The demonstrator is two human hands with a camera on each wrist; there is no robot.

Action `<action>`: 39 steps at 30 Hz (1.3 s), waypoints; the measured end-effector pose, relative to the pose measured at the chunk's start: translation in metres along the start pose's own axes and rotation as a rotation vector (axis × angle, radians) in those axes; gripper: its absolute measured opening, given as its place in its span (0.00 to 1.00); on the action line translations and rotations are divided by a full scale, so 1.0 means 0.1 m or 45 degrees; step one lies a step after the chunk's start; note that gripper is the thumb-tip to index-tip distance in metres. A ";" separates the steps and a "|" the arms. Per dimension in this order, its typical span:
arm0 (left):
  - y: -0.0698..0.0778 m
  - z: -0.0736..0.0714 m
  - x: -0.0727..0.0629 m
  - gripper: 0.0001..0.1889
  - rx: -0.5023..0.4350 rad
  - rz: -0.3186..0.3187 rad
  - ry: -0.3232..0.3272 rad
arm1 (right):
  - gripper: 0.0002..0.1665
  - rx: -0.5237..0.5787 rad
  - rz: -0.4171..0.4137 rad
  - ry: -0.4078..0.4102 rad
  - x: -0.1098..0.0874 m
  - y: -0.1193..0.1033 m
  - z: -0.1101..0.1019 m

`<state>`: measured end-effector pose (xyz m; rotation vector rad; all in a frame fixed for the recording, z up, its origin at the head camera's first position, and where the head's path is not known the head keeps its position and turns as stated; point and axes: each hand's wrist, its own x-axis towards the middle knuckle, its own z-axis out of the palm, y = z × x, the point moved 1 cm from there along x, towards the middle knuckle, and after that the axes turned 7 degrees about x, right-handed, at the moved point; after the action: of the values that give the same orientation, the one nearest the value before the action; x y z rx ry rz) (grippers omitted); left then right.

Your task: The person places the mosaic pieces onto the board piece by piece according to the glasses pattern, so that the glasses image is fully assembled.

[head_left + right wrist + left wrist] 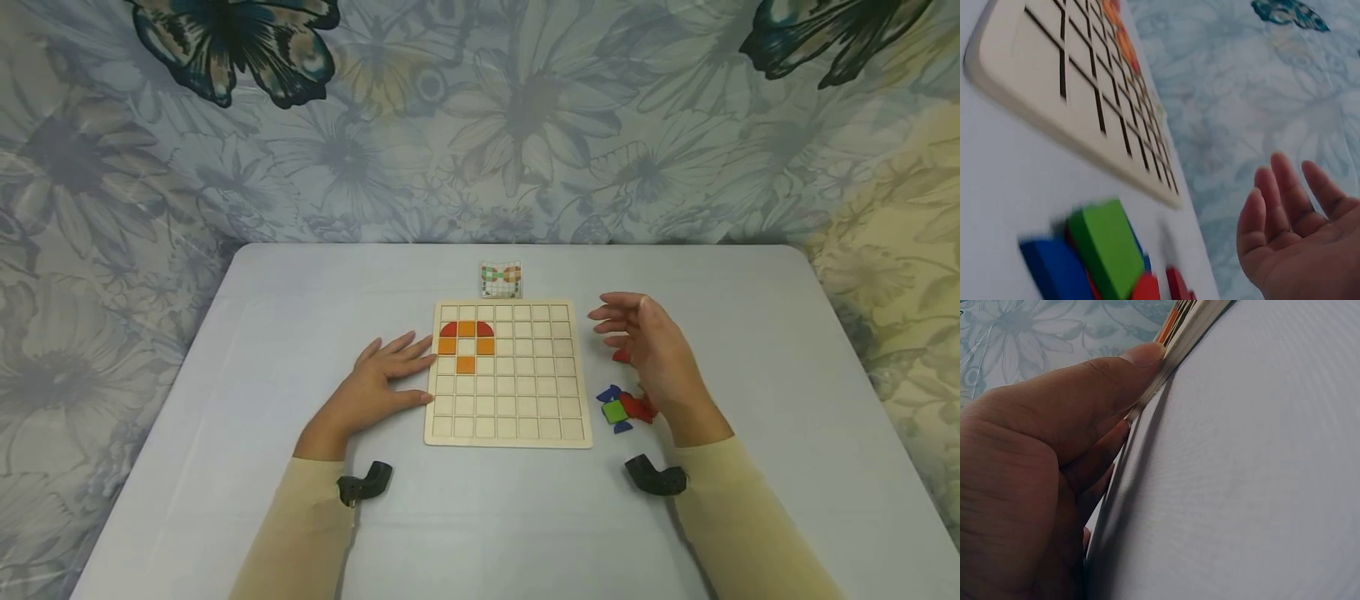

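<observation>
Head view: the grid board (525,386) lies midway between the counter's (480,517) left and right edges, orange pieces (467,329) toward its far left corner. The left hand (381,385), fingers spread, touches its left edge; loose pieces (634,407) lie off its right edge, by the right hand (660,358).

Left wrist: thumb (1141,357) against the board's side.

Right wrist: fingers slightly apart.

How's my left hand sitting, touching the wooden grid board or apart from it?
Touching. The left wrist view shows your left hand with its thumb tip against the edge of the wooden grid board, no gap.
</observation>
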<state>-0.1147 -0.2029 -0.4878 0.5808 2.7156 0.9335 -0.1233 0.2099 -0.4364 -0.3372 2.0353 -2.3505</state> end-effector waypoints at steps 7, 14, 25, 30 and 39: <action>0.01 0.01 0.00 0.37 0.002 -0.006 0.005 | 0.34 0.059 0.001 0.160 -0.04 0.02 -0.36; 0.00 0.01 0.00 0.36 -0.028 0.005 0.017 | 0.34 -0.222 0.038 0.297 -0.06 0.07 -0.58; 0.01 0.00 0.00 0.36 -0.019 0.006 0.015 | 0.34 -0.725 0.251 0.269 -0.08 0.27 -0.80; 0.01 0.00 0.00 0.36 -0.019 0.007 0.020 | 0.34 -0.752 0.281 0.238 -0.08 0.32 -0.80; -0.01 0.03 0.00 0.36 -0.019 0.017 0.027 | 0.28 -0.920 0.370 0.149 -0.07 0.36 -0.74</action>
<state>-0.1146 -0.2024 -0.4908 0.5901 2.7245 0.9676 -0.1344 0.2778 -0.4826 0.1015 2.7032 -1.4424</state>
